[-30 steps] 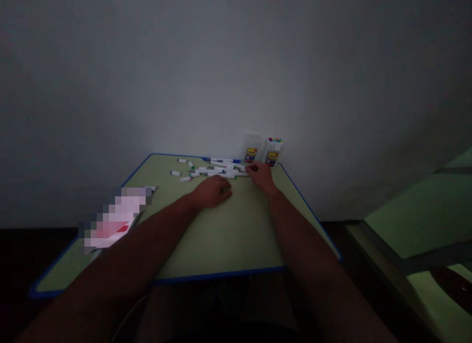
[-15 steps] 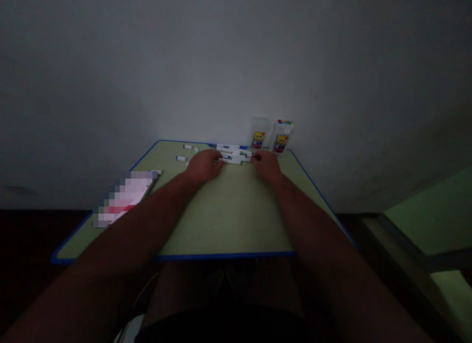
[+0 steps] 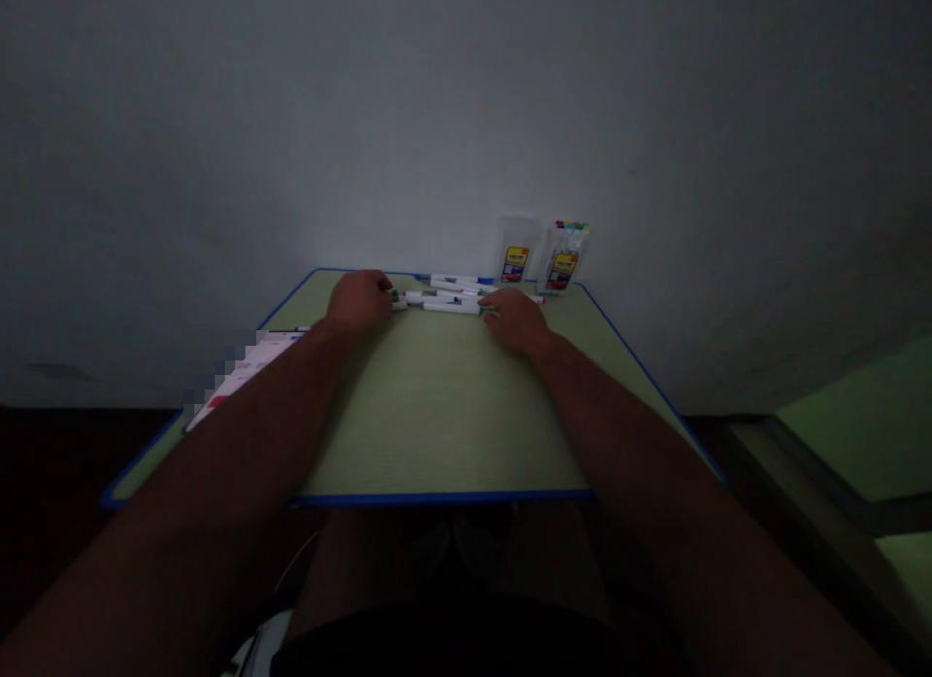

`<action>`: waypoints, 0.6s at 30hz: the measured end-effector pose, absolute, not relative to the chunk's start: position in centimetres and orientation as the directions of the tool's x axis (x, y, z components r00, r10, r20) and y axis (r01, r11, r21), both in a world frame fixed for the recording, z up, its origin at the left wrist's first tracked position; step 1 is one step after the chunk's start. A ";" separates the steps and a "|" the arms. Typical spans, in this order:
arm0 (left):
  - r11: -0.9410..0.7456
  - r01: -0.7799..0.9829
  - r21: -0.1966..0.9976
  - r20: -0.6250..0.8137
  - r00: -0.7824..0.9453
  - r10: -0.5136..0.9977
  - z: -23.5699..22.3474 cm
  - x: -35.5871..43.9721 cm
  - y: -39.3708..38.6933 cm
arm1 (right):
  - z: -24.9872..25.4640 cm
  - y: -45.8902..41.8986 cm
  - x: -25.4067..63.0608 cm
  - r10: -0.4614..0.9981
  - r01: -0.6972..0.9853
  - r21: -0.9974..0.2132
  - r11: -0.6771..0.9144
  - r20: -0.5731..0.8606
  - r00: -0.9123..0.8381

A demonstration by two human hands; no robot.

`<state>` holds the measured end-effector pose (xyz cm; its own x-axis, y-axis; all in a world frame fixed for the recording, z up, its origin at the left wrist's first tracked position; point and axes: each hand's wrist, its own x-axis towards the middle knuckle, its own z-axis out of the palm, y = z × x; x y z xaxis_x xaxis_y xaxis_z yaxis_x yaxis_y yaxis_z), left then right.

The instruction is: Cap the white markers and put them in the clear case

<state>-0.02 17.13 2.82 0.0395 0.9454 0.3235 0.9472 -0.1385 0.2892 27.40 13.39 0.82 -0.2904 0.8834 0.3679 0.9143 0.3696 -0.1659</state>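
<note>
Several white markers (image 3: 451,309) lie in a loose group along the far edge of the table, pointing roughly sideways. My right hand (image 3: 518,320) is at the group's right end, its thumb and fingers closed on the green-tipped end of the nearest marker. At the group's left, my left hand (image 3: 360,298) has its fingers curled down at a small marker cap (image 3: 394,294) with a green end. A white piece (image 3: 399,306) lies just under those fingertips. The left hand covers the spot around it, so other loose caps there are hidden.
Against the wall stand a clear marker case (image 3: 516,252) and a second case (image 3: 564,257) holding markers with coloured ends. A printed sheet or booklet (image 3: 251,366), partly blurred out, lies at the table's left. The pale green table (image 3: 437,415) has a blue edge.
My left hand has moved left, away from the markers, over where loose caps lay. My right hand stays near the right end, now on a marker's green-tipped end. The view has shifted slightly.
</note>
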 end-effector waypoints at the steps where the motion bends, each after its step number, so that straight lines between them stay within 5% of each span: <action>1: -0.143 0.947 0.286 0.321 0.046 0.946 2.8 -0.1 17.2 | 0.8 13.4 27.3 0.880 0.911 -0.148 0.385 0.356 -0.313; 10: -0.141 0.969 0.204 0.270 0.083 0.959 2.7 0.3 17.3 | 0.2 13.5 26.7 0.841 0.867 -0.031 0.497 0.266 -0.472; 18: -0.180 0.976 0.126 0.241 0.146 0.959 2.4 0.6 17.0 | 0.8 13.2 26.7 0.869 0.892 -0.076 0.445 0.277 -0.409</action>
<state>0.58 17.05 2.42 0.1459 0.9594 0.2414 0.9755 -0.1801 0.1263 26.73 13.15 0.81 -0.4095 0.8691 0.2774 0.8924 0.4448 -0.0764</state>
